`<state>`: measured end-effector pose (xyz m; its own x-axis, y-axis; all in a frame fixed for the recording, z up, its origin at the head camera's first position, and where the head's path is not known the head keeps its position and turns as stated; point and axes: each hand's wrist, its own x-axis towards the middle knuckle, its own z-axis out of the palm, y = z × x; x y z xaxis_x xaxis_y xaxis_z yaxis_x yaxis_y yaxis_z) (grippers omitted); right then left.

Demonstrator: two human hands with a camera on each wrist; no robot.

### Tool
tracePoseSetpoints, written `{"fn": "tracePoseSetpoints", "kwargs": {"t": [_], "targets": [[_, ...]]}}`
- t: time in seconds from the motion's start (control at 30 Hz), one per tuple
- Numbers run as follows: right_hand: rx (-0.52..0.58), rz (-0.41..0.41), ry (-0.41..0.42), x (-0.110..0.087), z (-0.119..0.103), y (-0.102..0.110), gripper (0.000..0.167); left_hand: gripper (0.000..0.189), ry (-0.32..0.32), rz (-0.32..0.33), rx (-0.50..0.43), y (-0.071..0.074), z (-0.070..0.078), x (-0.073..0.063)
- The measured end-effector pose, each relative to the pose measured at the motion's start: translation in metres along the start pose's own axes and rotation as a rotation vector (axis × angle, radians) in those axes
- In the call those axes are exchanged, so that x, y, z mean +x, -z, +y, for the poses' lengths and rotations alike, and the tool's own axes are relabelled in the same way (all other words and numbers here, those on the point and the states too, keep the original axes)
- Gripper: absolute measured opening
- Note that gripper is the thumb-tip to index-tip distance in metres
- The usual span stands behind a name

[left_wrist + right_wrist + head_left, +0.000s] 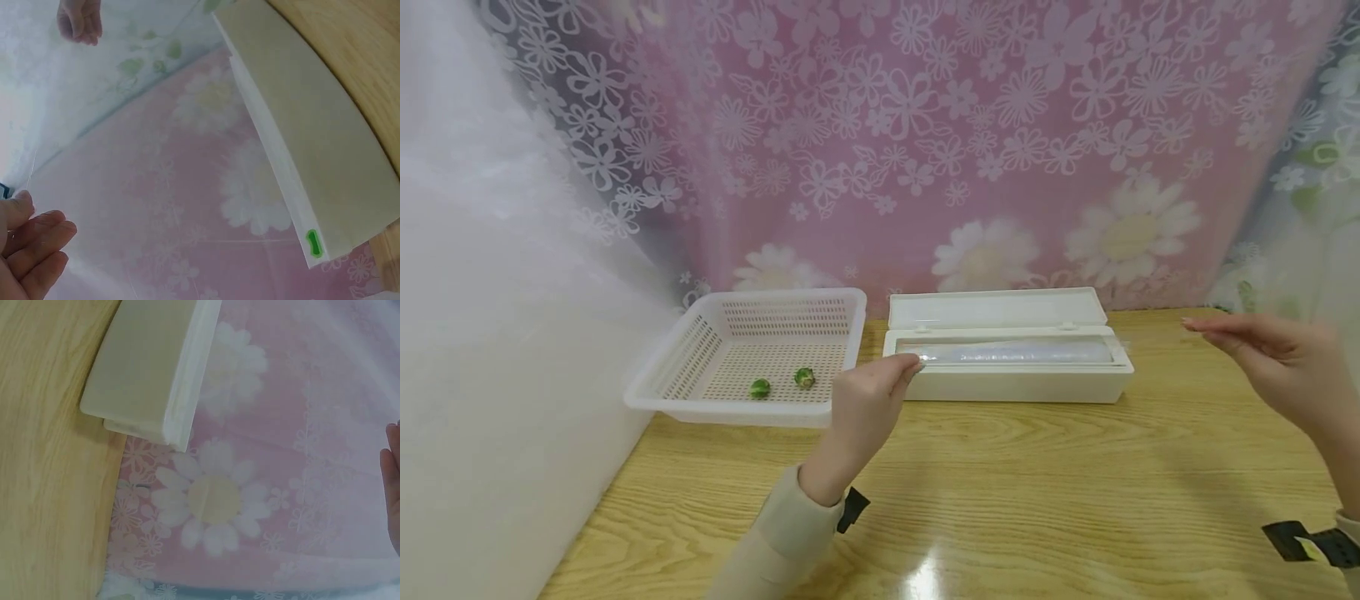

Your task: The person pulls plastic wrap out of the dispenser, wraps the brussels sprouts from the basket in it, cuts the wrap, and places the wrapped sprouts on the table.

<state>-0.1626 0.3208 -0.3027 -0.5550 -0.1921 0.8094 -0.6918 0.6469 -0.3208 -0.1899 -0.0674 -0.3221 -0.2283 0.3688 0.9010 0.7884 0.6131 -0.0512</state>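
Observation:
A long white box (1007, 387) stands with its lid (996, 310) raised, and inside it lies a roll of cling film (1037, 352). My left hand (867, 404) is held up before the box's left end, thumb and fingertips pinching a clear, barely visible sheet of cling film (32, 165). Raised to the right of the box, my right hand (1292, 367) has its thumb and fingers together in a pinch at the sheet's other side. Most of the transparent sheet cannot be made out. In the right wrist view, only part of the right hand (392, 481) shows at the edge.
A white perforated basket (730, 409) sits left of the box, holding two Brussels sprouts (760, 388) (805, 378). The wooden table (1000, 500) extends in front. A flowered pink curtain (880, 167) hangs behind, and white sheeting (497, 333) at the left.

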Motion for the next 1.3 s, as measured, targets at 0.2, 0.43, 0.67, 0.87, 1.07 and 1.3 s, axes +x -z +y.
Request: {"fn": "tracePoseSetpoints", "kwargs": {"t": [0.2, 0.43, 0.67, 0.87, 1.07, 1.3], "targets": [[-0.013, -0.065, -0.073, -0.012, 0.0, 0.002, 0.019, 0.027, -0.064, -0.082, -0.029, 0.002, 0.014, -0.019], [0.035, -0.109, -0.132, -0.024, -0.002, 0.001, 0.023, 0.006, -0.117, -0.165, -0.114, -0.001, 0.028, -0.036], [0.174, -0.164, -0.072, -0.03, 0.001, 0.001, 0.026, 0.009, -0.131, -0.231, -0.14, -0.008, 0.034, -0.054], [0.148, -0.249, -0.082, -0.041, -0.001, 0.0, 0.032, 0.008, -0.116, -0.277, -0.175, -0.007, 0.035, -0.067], [0.161, -0.337, 0.016, -0.051, -0.006, -0.004, 0.035, 0.021, -0.127, -0.298, -0.195, -0.003, 0.033, -0.081], [0.254, -0.4, 0.121, -0.061, -0.01, -0.013, 0.042, 0.023, -0.102, -0.316, -0.173, 0.007, 0.024, -0.094]]}}
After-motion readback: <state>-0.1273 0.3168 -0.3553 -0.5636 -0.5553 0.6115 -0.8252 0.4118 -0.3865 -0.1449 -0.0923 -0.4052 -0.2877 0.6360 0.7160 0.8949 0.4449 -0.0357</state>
